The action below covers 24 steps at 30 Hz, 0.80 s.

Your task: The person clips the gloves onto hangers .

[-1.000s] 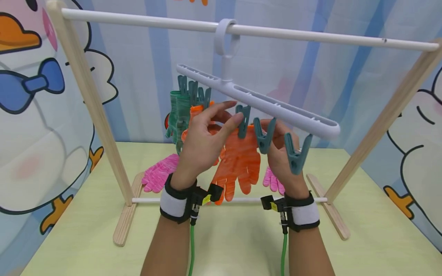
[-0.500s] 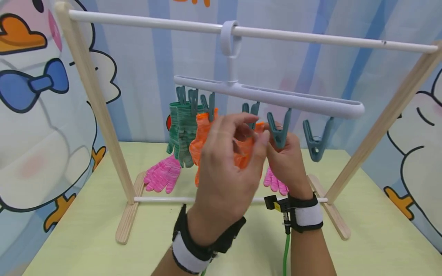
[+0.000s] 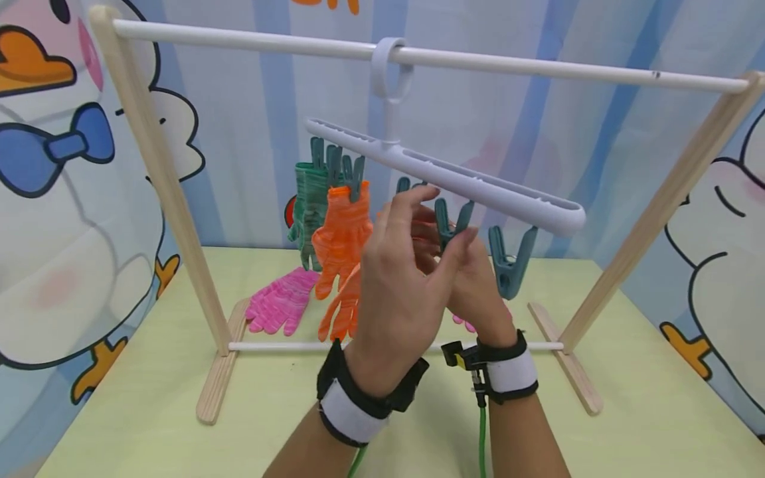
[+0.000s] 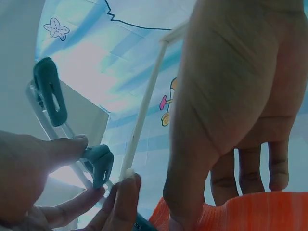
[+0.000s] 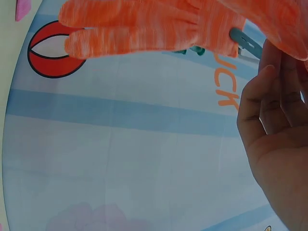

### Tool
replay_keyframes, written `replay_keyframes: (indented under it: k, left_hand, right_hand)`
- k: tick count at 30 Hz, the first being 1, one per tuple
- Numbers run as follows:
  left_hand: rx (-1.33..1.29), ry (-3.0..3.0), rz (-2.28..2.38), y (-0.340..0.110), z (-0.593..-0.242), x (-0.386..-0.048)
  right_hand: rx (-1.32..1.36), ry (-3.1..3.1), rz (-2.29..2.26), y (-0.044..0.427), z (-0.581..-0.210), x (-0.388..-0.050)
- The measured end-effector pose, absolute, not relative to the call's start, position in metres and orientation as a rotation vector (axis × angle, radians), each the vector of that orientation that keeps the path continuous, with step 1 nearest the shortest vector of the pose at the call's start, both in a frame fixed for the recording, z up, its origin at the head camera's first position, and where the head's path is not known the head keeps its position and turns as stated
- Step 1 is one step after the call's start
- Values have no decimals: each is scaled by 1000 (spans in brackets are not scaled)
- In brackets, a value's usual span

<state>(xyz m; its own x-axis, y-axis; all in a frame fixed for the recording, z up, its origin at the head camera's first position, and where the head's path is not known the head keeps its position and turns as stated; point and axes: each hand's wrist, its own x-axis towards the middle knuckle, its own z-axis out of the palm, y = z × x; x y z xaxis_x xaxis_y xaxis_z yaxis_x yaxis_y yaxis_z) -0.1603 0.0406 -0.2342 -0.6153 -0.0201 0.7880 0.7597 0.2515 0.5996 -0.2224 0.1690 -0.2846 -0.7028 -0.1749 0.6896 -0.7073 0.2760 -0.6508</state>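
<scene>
Head view, from my remote seat: I judge the hanging a little over half done, with green gloves (image 3: pixel 311 222) and an orange glove (image 3: pixel 343 229) already clipped on the hanger (image 3: pixel 472 186) around nine o'clock. The second orange glove (image 3: pixel 343 312), at seven, is in work; I cannot tell whether any clip bites it. Pink gloves (image 3: pixel 281 302) are left on the table (image 3: pixel 149 398) at eight and between four and five. The left hand (image 3: pixel 400 285) has thumb and finger clamped on a teal clip (image 4: pixel 99 163); the right hand (image 3: pixel 478 285), partly hidden, seems to pinch the second orange glove's cuff. Since half a second ago, the hanger's three-o'clock end has swung downward and the right hand has slipped behind the left.
</scene>
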Motion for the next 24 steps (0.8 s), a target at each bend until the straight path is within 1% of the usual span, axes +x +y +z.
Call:
replay_keyframes:
  k: [7,10,13,18,20,24]
  left_hand:
    - [-682,-1767,-1464,35,-234,-162]
    - [-691,-1796,-1506,30,-233,-161]
    - [-700,-1836,-1548,24,-232,-162]
    - [-756,-1873,-1576,14,-230,-163]
    - [-780,-1884,-1553,10,-230,-163]
    - [-800,-1896,-1505,6,-229,-162]
  right_hand:
    - [868,-2030,1327,170,-286,-227]
    - [932,-2009,1443,177,-285,-229]
    - [909,-2014,1463,190,-286,-234]
    - [693,-2055,1477,218,-293,-245]
    - [579,-2085,1519,230,-299,-251]
    - [370,-2174,1464,252,-313,-262]
